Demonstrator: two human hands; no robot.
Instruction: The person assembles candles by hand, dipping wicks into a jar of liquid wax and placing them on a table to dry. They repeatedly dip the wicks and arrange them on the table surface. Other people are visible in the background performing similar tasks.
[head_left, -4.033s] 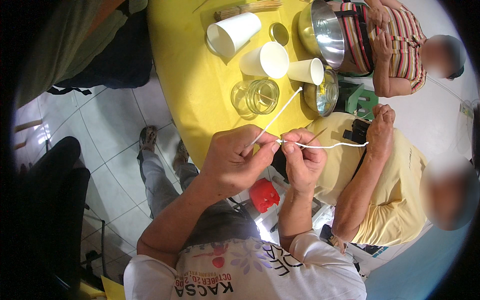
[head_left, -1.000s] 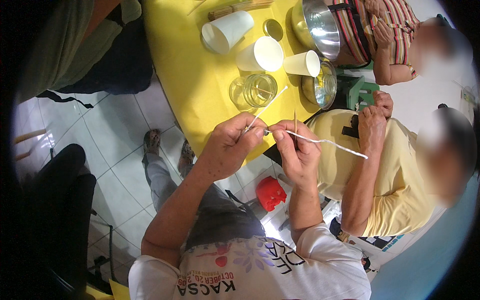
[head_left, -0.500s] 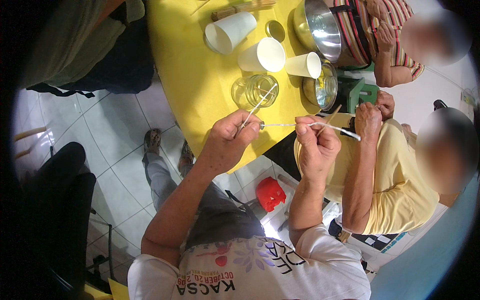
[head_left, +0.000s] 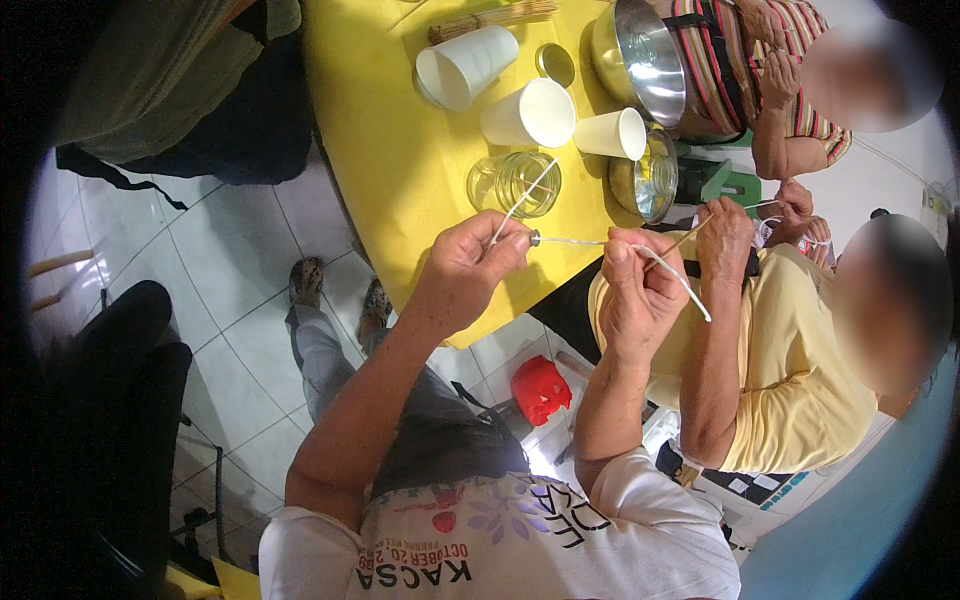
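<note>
- A thin white wick (head_left: pixel 585 241) is held stretched between the two hands, above the near edge of the yellow bench (head_left: pixel 385 150).
- The left hand (head_left: pixel 465 270) is closed in a pinch on the end of the wick that carries a small metal tab (head_left: pixel 535 238); a slim pale stick (head_left: pixel 522 202) is gripped in the same fingers and slants up toward the glass jar (head_left: pixel 515 183).
- The right hand (head_left: pixel 635 290) is closed on the other part of the wick, and its loose tail (head_left: pixel 685 290) curls away to the right.
- The hands are kept apart, with the taut length of wick spanning the gap between them.
- The tab is judged to be already threaded onto the wick, since it sits at the wick's end.
- The wick is not yet in the jar: the jar stands on the bench just beyond the left hand and appears empty of wick, though the stick crosses in front of it.
- Setting the wick into the jar is judged to be what is left, as far as can be told.
- White paper cups (head_left: pixel 530 113) and a steel bowl (head_left: pixel 640 55) stand farther back on the bench, untouched.
- A neighbouring person in a yellow shirt (head_left: pixel 790 350) is seen with a wick and stick of their own; those hands are separate from the wearer's.
</note>
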